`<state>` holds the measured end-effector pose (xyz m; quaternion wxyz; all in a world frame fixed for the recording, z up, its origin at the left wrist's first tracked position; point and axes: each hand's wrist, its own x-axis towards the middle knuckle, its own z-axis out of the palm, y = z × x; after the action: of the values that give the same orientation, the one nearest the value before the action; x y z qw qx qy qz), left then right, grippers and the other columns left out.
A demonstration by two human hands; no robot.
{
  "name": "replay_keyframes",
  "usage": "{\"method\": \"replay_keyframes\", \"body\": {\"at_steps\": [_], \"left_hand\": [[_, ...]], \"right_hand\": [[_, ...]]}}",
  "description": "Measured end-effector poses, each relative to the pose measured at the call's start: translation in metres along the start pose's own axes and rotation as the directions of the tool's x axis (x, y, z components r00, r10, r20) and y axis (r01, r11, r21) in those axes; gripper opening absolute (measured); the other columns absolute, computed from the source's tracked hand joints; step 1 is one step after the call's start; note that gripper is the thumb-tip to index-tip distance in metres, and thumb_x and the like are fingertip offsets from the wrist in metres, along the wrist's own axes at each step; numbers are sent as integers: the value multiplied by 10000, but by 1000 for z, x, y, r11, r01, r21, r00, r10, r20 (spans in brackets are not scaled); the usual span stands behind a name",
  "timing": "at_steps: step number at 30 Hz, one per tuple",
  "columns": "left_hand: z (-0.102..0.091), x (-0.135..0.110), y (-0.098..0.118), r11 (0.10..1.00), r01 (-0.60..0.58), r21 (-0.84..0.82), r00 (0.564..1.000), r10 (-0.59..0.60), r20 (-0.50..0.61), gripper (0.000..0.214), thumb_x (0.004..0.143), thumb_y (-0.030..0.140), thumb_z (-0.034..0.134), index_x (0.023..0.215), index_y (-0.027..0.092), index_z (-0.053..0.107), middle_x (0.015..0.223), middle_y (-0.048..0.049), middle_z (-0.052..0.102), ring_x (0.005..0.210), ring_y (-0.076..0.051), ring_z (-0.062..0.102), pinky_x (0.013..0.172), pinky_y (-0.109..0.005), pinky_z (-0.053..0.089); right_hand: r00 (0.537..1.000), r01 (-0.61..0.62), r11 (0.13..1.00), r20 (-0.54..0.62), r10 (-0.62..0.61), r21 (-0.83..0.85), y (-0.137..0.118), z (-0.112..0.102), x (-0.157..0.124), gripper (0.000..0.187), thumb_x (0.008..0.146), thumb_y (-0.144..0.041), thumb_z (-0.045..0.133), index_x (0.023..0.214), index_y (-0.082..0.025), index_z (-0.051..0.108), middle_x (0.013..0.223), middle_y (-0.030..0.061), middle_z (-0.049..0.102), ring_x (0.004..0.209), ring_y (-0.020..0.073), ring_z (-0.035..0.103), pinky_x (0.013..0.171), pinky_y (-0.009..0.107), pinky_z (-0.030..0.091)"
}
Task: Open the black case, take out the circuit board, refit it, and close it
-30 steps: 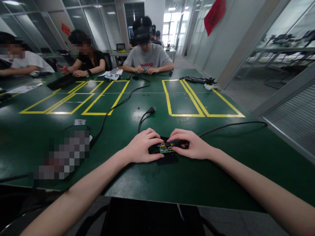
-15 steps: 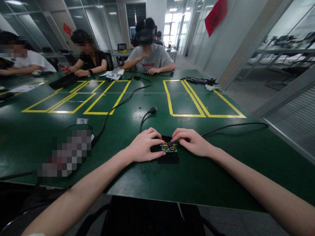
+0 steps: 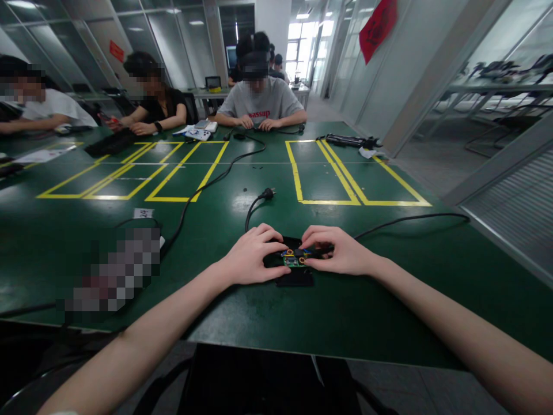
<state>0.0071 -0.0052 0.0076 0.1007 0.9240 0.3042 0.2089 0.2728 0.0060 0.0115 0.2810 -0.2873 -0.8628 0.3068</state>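
A small green circuit board (image 3: 292,261) with copper coils and short coloured wires lies over an opened black plastic case (image 3: 294,279) on the table. My left hand (image 3: 253,253) grips the board's left side, fingers at the back and thumb at the front edge. From the other side, my right hand (image 3: 339,251) closes on the board, with its thumb by the front coil and its fingertips at the back edge. A black cable (image 3: 406,221) runs from behind the right hand out to the right. Part of the case is hidden by the fingers.
A plug (image 3: 268,193) on a black cord lies beyond my hands. Yellow tape (image 3: 330,203) marks rectangles on the green table (image 3: 242,323). A blurred-out object (image 3: 125,265) sits at left, and a black folded device (image 3: 352,141) at far right. A person in grey (image 3: 263,101) sits opposite.
My right thumb has come down from the back of the board to its front right edge, so the right hand now spans it. The left hand stays put. The person opposite has lowered a hand.
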Motion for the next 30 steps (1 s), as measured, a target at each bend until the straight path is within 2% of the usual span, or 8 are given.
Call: {"method": "replay_keyframes", "body": {"at_steps": [5,9,15,19,22,26,30], "left_hand": [[1,1,-1,1000,23,21,1000,-23,5,550,862,555,761,1251,168,726,1234,-133,704,1180,-319,576,1012,-490,522],[0,2,-2,1000,20,16,1000,-20,12,667,818,612,785,1313,175,692,1263,-131,703,1197,-323,570,1021,-487,521],[0,3,-3,1000,20,3,1000,-20,-3,677,786,645,802,1278,190,712,1238,-123,717,1187,-319,582,1016,-479,525],[1,3,-4,1000,26,17,1000,-26,-2,638,825,612,782,1299,194,697,1258,-123,711,1198,-321,581,1021,-489,527],[2,3,-5,999,33,8,999,-33,-30,610,859,579,760,1323,194,672,1288,-124,700,1219,-322,577,1035,-499,526],[0,1,-9,998,52,-23,995,-54,-89,345,961,370,657,1258,197,673,1265,-115,691,1209,-282,599,1023,-455,541],[-4,-3,-15,992,123,-14,985,-124,-119,169,930,239,629,1091,207,668,1138,-80,679,1067,-236,651,893,-380,571]], "right_hand": [[999,-5,1000,-45,4,-6,-2,1,1,178,878,-358,742,947,-198,780,964,75,711,760,163,669,552,247,539],[997,2,1000,-81,-3,-13,-1,3,2,195,897,-373,735,954,-193,785,958,79,715,772,166,679,580,251,548],[997,33,998,-63,-36,-48,5,7,3,191,911,-358,725,989,-193,782,971,80,706,781,168,686,600,259,562],[992,76,989,-93,-88,-127,10,11,3,190,912,-353,723,996,-194,783,1013,93,689,821,182,689,594,262,565],[987,61,982,-133,-86,-180,13,15,4,196,922,-358,718,1002,-191,782,1030,91,682,727,150,659,570,260,553],[984,41,976,-163,-77,-214,15,18,4,219,942,-381,701,1001,-188,786,1027,84,679,617,111,594,577,271,551],[984,38,973,-162,-77,-227,17,19,3,235,951,-399,691,1017,-197,790,1036,83,687,574,98,564,589,286,552]]}}
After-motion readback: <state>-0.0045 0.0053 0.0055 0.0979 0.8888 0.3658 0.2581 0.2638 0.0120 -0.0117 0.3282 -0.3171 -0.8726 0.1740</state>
